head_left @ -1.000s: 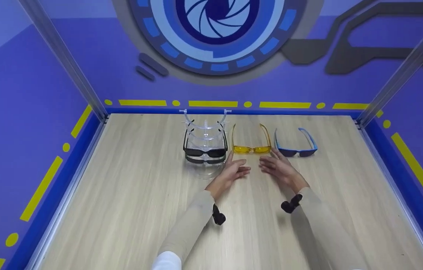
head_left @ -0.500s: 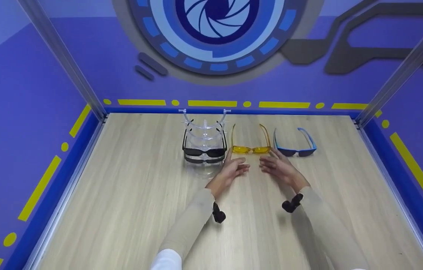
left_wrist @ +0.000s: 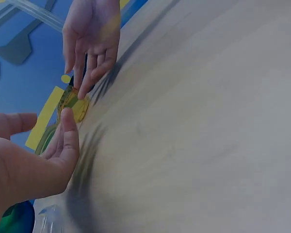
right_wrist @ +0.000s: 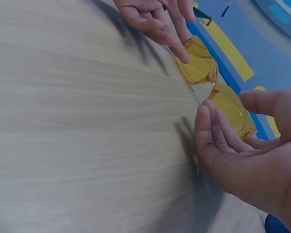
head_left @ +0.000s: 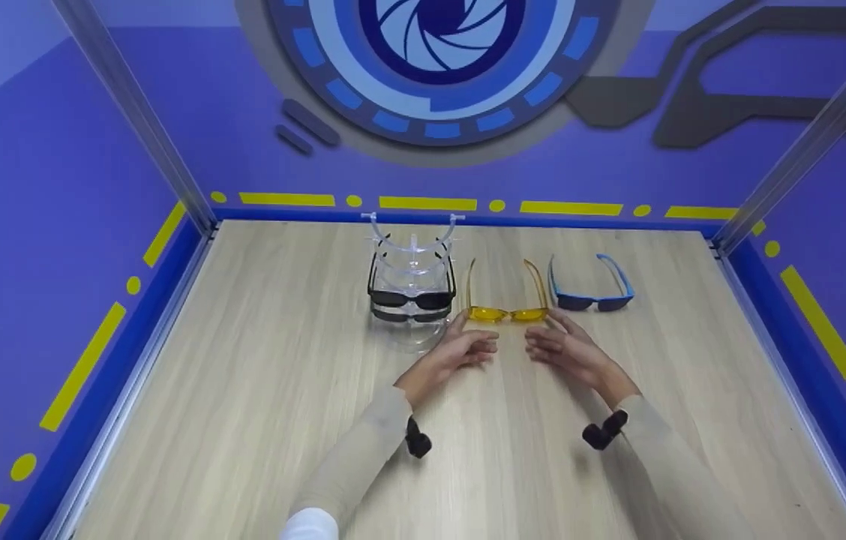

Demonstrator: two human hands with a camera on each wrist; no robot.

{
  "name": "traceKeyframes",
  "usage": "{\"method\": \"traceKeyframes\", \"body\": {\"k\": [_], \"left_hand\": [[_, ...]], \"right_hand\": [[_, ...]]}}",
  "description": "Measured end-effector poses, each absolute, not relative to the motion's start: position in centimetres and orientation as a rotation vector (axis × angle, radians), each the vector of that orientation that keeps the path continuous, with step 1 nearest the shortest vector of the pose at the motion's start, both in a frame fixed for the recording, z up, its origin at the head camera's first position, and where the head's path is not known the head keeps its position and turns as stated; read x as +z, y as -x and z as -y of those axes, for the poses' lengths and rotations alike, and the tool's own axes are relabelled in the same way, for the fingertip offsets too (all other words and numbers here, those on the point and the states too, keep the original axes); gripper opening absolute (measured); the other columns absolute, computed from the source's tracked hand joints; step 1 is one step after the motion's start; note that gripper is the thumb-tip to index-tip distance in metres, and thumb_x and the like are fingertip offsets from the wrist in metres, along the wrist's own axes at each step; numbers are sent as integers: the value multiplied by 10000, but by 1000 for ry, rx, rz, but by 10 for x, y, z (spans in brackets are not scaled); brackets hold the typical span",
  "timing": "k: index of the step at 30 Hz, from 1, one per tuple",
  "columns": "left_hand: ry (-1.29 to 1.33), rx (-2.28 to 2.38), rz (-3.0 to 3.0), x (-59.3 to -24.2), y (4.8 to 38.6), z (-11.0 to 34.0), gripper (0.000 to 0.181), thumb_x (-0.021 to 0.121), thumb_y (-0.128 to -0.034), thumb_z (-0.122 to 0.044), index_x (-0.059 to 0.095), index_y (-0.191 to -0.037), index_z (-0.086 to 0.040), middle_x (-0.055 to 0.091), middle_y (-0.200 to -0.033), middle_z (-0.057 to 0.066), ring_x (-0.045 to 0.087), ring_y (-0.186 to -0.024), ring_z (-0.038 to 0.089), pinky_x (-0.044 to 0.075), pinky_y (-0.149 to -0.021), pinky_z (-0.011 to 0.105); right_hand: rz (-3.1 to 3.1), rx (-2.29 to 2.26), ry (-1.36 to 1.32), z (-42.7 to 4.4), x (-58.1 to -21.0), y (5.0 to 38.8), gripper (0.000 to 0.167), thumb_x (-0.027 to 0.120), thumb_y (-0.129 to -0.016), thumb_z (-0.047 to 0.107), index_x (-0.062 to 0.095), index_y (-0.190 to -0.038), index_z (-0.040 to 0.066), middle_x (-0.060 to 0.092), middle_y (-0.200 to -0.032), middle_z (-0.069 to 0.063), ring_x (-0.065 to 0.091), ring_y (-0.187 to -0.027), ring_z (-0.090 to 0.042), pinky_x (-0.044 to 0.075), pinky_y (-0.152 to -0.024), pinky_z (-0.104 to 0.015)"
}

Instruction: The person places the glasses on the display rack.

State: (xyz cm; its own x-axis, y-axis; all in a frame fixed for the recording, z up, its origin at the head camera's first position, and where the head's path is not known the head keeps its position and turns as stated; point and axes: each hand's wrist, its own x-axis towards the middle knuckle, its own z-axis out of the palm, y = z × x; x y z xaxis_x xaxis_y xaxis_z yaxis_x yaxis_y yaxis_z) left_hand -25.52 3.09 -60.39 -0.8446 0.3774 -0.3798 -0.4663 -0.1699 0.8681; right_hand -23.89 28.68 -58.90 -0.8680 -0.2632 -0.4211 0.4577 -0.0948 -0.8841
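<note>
Left hand (head_left: 458,349) and right hand (head_left: 573,356) are both on the near side of the yellow glasses (head_left: 487,314), one per end, palms roughly facing each other. Looks to me like each one has its outer corner of the frame in a light thumb-and-finger pinch, with the spare fingers loosely bent inward in front of the lenses. The thumb contact is partly hidden, so I wouldn't swear to the exact grip. Wrists are set wider than the fingertips, so the forearms angle in toward the glasses.

Step in hand, I'd say: picking up the yellow glasses by both ends. They're upright, lenses facing the person, temples unfolded and pointing away. Can't tell whether they're off the desk (head_left: 265,375) or just touching it. Next move probably calls for equal pressure from both sides and a level lift, and I'd watch the left knuckles, since there's not much room there.

That's because the clear stand (head_left: 413,246) is just left of the yellow glasses, carrying black glasses (head_left: 391,299) with another dark pair (head_left: 391,315) right below. Blue glasses (head_left: 577,302) lie just right of the yellow ones, also unfolded. Well beyond them all is the purple wall (head_left: 205,112).
</note>
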Motion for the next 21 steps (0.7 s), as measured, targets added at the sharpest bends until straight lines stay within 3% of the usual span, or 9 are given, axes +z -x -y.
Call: {"method": "traceKeyframes", "body": {"k": [10, 21], "left_hand": [[-35, 1876, -1564, -603, 231, 4, 778, 613, -1005, -93, 158, -1636, -100, 707, -1265, 215, 728, -837, 125, 610, -697, 233], [-132, 1758, -1589, -602, 206, 32, 628, 627, -1002, -141, 367, -1574, -110, 723, -1239, 196, 724, -856, 127, 609, -735, 241]], "right_hand": [[-1666, -1923, -157, -302, -589, 199, 797, 554, -1064, 187, 17, -1643, 81, 583, -1458, -200, 646, -1260, -257, 541, -1075, -393], [-1631, -1846, 1, -328, -592, 167, 679, 498, -1090, 215, 136, -1617, -15, 631, -1406, -144, 633, -1280, -241, 535, -1083, -354]]}}
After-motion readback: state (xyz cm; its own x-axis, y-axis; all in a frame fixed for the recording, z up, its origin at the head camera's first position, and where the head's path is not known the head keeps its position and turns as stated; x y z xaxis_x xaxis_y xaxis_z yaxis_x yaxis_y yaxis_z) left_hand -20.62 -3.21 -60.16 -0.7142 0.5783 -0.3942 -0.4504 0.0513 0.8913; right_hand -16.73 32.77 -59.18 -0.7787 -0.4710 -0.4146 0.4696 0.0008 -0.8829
